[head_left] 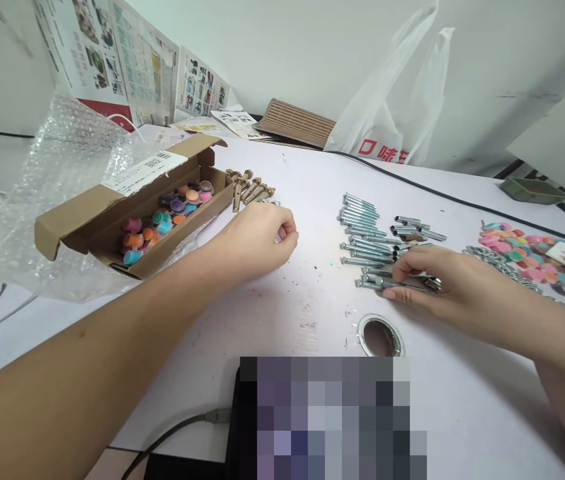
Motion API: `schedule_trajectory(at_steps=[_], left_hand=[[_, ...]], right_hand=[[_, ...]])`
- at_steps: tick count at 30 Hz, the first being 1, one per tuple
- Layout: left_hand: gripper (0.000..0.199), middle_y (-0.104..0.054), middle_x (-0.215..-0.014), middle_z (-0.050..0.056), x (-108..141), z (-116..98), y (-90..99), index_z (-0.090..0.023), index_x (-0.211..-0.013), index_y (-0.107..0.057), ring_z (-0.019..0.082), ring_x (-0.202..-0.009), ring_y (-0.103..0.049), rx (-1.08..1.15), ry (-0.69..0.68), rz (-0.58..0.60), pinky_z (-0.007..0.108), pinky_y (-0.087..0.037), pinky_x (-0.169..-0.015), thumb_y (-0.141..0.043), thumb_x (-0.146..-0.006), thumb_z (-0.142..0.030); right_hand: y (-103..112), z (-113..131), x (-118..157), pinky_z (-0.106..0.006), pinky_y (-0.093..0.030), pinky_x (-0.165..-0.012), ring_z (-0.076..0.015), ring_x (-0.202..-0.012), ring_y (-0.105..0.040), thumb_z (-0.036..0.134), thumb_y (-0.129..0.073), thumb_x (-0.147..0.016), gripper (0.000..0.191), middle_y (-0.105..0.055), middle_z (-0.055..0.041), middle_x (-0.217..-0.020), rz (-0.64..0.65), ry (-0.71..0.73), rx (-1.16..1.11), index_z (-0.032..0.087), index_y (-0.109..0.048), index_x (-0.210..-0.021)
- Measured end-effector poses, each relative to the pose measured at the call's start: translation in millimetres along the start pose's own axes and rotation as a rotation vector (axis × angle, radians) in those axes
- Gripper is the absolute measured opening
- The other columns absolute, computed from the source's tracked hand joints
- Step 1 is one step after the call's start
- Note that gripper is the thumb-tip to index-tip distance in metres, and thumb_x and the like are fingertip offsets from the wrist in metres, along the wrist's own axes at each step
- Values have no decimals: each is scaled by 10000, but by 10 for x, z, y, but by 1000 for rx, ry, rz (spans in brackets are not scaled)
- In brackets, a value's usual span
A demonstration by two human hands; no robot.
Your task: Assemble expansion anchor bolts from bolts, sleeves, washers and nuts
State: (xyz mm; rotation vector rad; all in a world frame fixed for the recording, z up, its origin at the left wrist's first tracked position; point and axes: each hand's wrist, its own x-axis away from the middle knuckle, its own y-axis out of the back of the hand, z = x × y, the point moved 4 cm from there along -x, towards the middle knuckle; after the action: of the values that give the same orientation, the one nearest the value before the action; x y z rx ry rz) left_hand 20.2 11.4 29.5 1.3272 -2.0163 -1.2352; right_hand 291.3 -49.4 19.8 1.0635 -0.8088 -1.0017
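Note:
My left hand is over the middle of the white table, with its fingers curled in. Anything inside them is hidden. Just behind it lies a pile of brass-coloured expansion bolts. My right hand rests at the near end of a row of silver bolts, its thumb and index finger pinched around a silver bolt lying on the table. Short metal sleeves lie just beyond the right fingers, and part of that group is covered by the hand.
An open cardboard box of colourful small paint pots stands at left on bubble wrap. Washers and more coloured pots lie at right. A metal ring, a pixelated device, a black cable and a plastic bag are also here.

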Motion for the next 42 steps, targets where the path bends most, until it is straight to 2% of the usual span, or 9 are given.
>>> schedule_trajectory(at_steps=[5, 10, 13, 21, 24, 27, 29, 34, 42], left_hand=[[209, -770, -903, 37, 9, -47, -19, -192, -838, -737, 186, -824, -662, 12, -106, -7, 313, -454, -699, -549, -863, -280], [289, -753, -1118, 59, 112, -301, -126, -170, -1125, -708, 223, -1076, -636, 64, -429, 40, 370, -454, -979, -588, -943, -360], [238, -750, -1021, 52, 173, -427, -172, -166, -1105, -706, 193, -984, -632, 106, -566, 130, 351, -441, -991, -532, -980, -269], [163, -703, -889, 39, 159, -370, -174, -152, -939, -674, 174, -887, -606, 170, -579, 271, 305, -439, -850, -578, -957, -282], [119, -688, -837, 28, 127, -305, -202, -159, -848, -666, 160, -847, -597, 169, -530, 239, 283, -426, -787, -597, -918, -227], [141, -683, -821, 27, 69, -207, -198, -166, -846, -686, 160, -815, -602, 154, -428, 173, 289, -418, -749, -592, -903, -255], [155, -691, -824, 30, 24, -116, -178, -169, -865, -700, 167, -803, -607, 124, -334, 148, 299, -410, -720, -587, -890, -272], [130, -638, -711, -2, -43, 62, -108, -194, -779, -675, 143, -667, -544, 102, -158, 113, 297, -365, -605, -585, -836, -268], [95, -641, -683, -9, -34, 73, -95, -199, -736, -655, 136, -633, -551, 140, -68, 171, 283, -366, -571, -624, -785, -274]], right_hand=[[73, 117, 65, -349, -475, -615, -206, -721, -647, 567, -643, -915, 320, -697, -37, -852, -158, 73, -23, 250, -660, -879], [35, 541, 28, -338, -477, -683, -181, -748, -626, 393, -665, -951, 178, -695, -8, -796, -341, 295, -14, 233, -681, -876], [-46, 699, -35, -334, -489, -717, -174, -781, -632, 287, -666, -946, 91, -716, 0, -816, -406, 352, -46, 223, -697, -889], [-178, 814, -106, -261, -498, -661, -118, -724, -672, 287, -728, -903, 65, -744, 32, -861, -555, 186, -288, 232, -695, -913], [-154, 845, -71, -272, -509, -662, -138, -764, -681, 335, -661, -948, 171, -739, 2, -882, -528, 186, -347, 223, -676, -1077], [25, 644, 5, -290, -507, -663, -159, -785, -688, 378, -641, -938, 300, -752, -18, -931, -593, 92, -231, 232, -652, -1200], [178, 353, 36, -307, -485, -633, -164, -722, -672, 421, -642, -902, 242, -758, -12, -926, -579, -89, -34, 262, -709, -1070], [364, -540, 27, -374, -444, -629, -211, -694, -641, 585, -625, -828, 335, -741, 0, -933, -178, -536, 209, 328, -722, -1020], [250, -1375, 8, -445, -516, -742, -277, -906, -672, 758, -535, -787, 549, -737, -3, -1114, 16, -638, 211, 340, -687, -1108]])
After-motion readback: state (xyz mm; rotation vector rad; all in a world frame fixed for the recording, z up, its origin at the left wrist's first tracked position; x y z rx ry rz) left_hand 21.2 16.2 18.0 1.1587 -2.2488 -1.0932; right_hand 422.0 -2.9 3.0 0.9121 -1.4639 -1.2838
